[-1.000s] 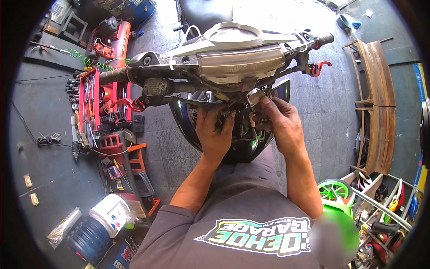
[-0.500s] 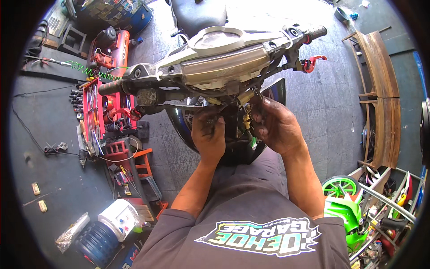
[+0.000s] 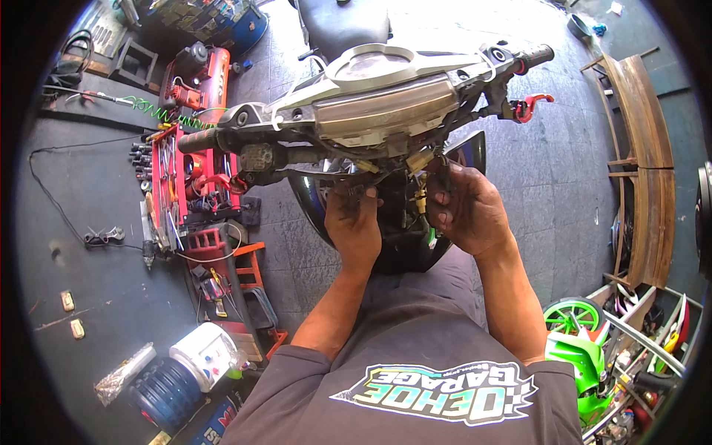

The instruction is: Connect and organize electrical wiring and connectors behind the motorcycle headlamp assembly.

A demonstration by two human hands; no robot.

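The front of a motorcycle stands before me, its silver headlight cowl (image 3: 371, 68) and clouded headlight (image 3: 386, 111) on top. Below the headlight hang dark wires with yellowed plastic connectors (image 3: 420, 160). My left hand (image 3: 354, 219) is closed at the left of this wiring, thumb against curled fingers; what it pinches is hidden. To the right of the wires my right hand (image 3: 475, 211) has its fingers bent and drawn together on a dark wire or connector too small to tell. Another yellow connector (image 3: 421, 199) hangs between both hands.
The handlebar's left grip (image 3: 199, 141) and right grip (image 3: 535, 58) reach out to either side, with a red lever (image 3: 528, 108). At left stand a red tool cart (image 3: 194, 174) and compressor (image 3: 208, 85); wooden benches (image 3: 653, 215) stand at right.
The whole view has shifted a little to the right and slightly down. My right-hand fingers have curled in slightly at the wiring; my left hand keeps its grip.
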